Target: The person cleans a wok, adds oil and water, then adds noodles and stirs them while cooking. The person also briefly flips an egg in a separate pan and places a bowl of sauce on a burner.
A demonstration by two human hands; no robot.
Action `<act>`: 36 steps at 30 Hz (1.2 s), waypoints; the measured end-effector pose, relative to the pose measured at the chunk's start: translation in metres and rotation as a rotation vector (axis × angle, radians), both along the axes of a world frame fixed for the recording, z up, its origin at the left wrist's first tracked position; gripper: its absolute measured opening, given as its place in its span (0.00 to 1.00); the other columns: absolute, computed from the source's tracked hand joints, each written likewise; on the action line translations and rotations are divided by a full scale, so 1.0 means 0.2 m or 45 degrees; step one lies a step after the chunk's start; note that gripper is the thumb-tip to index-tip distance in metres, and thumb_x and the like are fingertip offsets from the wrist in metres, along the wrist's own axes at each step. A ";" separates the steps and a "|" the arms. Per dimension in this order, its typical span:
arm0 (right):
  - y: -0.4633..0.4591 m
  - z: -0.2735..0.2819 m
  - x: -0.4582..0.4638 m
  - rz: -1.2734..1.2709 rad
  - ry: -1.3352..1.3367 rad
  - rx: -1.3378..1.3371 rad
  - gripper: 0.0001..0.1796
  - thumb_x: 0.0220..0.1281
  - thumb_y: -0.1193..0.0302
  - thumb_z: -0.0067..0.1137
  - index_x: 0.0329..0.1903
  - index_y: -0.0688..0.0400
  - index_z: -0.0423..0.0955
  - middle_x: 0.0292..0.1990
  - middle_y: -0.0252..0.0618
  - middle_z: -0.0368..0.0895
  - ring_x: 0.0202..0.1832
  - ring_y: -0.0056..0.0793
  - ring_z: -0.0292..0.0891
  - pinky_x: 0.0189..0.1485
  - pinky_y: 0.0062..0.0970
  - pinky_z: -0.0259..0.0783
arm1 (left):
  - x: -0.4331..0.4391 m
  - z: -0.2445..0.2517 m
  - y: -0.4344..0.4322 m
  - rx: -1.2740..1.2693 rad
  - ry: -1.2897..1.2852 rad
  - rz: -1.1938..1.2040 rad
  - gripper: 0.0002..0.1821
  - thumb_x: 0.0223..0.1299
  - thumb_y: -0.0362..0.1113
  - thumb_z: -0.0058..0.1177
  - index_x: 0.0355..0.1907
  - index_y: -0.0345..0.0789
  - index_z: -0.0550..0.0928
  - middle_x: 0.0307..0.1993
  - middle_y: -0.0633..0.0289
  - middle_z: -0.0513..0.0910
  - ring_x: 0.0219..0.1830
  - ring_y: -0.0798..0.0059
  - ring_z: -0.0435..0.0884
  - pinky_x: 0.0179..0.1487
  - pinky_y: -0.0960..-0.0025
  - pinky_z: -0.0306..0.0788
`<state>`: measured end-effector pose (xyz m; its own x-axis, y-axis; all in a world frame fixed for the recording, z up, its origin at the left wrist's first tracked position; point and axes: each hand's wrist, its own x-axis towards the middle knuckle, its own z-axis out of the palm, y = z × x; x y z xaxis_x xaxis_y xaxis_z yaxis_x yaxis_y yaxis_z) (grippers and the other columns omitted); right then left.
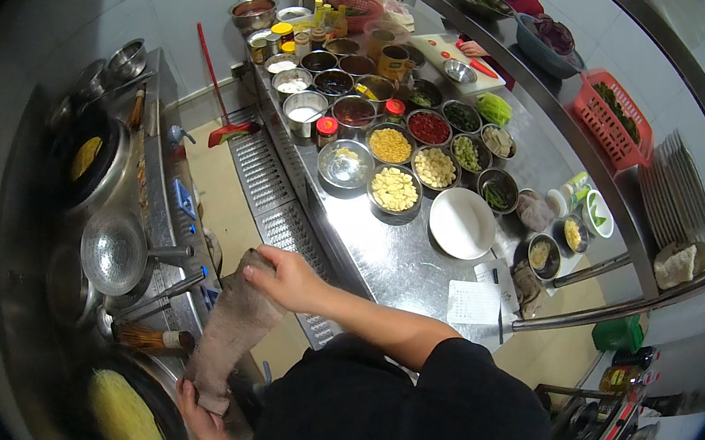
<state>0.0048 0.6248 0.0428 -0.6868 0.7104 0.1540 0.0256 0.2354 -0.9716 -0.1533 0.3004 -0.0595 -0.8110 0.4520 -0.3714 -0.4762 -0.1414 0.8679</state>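
Observation:
A grey-brown cloth [239,332] is stretched between my hands beside the stove. My right hand [288,280] grips its upper end, thumb on top. At the lower end, my left hand [200,420] holds the other edge, close to the rim of a wok [178,427]. In that wok lies a flat yellow mass of fine shreds [129,418]. A bamboo wok brush [153,337] lies just left of the cloth. Beyond it are a ladle [104,323] and a perforated metal strainer [114,251] with its handle towards me.
Another wok [106,171] holds something yellow. A drain grate [285,224] runs between stove and steel table [382,250]. Bowls of chopped ingredients [394,189], a white plate [463,224] and papers [474,303] are on the table. Another person's hand [473,49] is at a cutting board [437,57].

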 end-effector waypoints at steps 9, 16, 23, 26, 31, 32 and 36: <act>0.03 -0.03 -0.03 -0.170 0.035 0.121 0.17 0.69 0.62 0.57 0.37 0.66 0.75 0.31 0.59 0.79 0.34 0.59 0.77 0.38 0.45 0.70 | 0.04 0.00 -0.02 0.285 0.003 0.124 0.19 0.74 0.39 0.50 0.57 0.25 0.75 0.56 0.48 0.79 0.54 0.58 0.81 0.58 0.58 0.75; -0.02 0.02 0.00 0.029 -0.147 0.023 0.16 0.69 0.63 0.57 0.36 0.66 0.74 0.29 0.57 0.77 0.31 0.49 0.76 0.37 0.41 0.70 | 0.04 0.07 -0.07 0.409 -0.234 -0.097 0.26 0.73 0.45 0.50 0.64 0.28 0.73 0.62 0.48 0.77 0.64 0.54 0.75 0.68 0.54 0.68; -0.05 -0.02 -0.01 0.038 -0.252 0.189 0.16 0.70 0.62 0.59 0.38 0.65 0.78 0.27 0.48 0.79 0.30 0.33 0.75 0.37 0.36 0.72 | 0.14 -0.05 -0.09 0.503 -0.288 -0.294 0.28 0.73 0.39 0.49 0.70 0.27 0.68 0.68 0.49 0.73 0.69 0.54 0.72 0.73 0.55 0.64; -0.04 -0.03 -0.01 0.015 -0.333 0.267 0.16 0.68 0.61 0.59 0.37 0.65 0.78 0.30 0.53 0.81 0.33 0.46 0.78 0.38 0.41 0.72 | 0.17 -0.09 -0.07 0.348 -0.439 -0.061 0.25 0.72 0.35 0.52 0.66 0.23 0.72 0.64 0.50 0.77 0.65 0.57 0.75 0.70 0.57 0.67; -0.24 -0.02 -0.12 -0.030 -0.403 0.537 0.14 0.63 0.62 0.59 0.38 0.62 0.80 0.34 0.57 0.83 0.40 0.57 0.81 0.44 0.49 0.76 | 0.24 -0.03 0.00 0.338 -0.333 -0.128 0.25 0.73 0.39 0.52 0.64 0.24 0.73 0.62 0.50 0.78 0.64 0.59 0.77 0.69 0.58 0.68; -0.32 -0.02 -0.16 0.219 -0.475 0.525 0.13 0.61 0.63 0.60 0.39 0.61 0.81 0.35 0.56 0.84 0.41 0.57 0.81 0.45 0.48 0.76 | 0.26 -0.03 0.03 0.420 -0.340 -0.182 0.25 0.73 0.40 0.52 0.64 0.24 0.73 0.61 0.50 0.79 0.63 0.59 0.77 0.68 0.58 0.68; -0.75 -0.11 -0.20 1.094 -0.642 0.505 0.16 0.58 0.65 0.60 0.45 0.61 0.83 0.39 0.54 0.86 0.42 0.55 0.83 0.46 0.47 0.77 | 0.26 -0.07 0.10 0.663 -0.633 -0.182 0.21 0.74 0.45 0.51 0.59 0.30 0.75 0.56 0.51 0.79 0.58 0.59 0.79 0.62 0.56 0.73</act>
<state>-0.0355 0.4739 0.0200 -0.9816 -0.0796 -0.1734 0.0780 0.6623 -0.7452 -0.1005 0.3212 -0.0742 -0.5226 0.7590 -0.3884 -0.8409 -0.3837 0.3816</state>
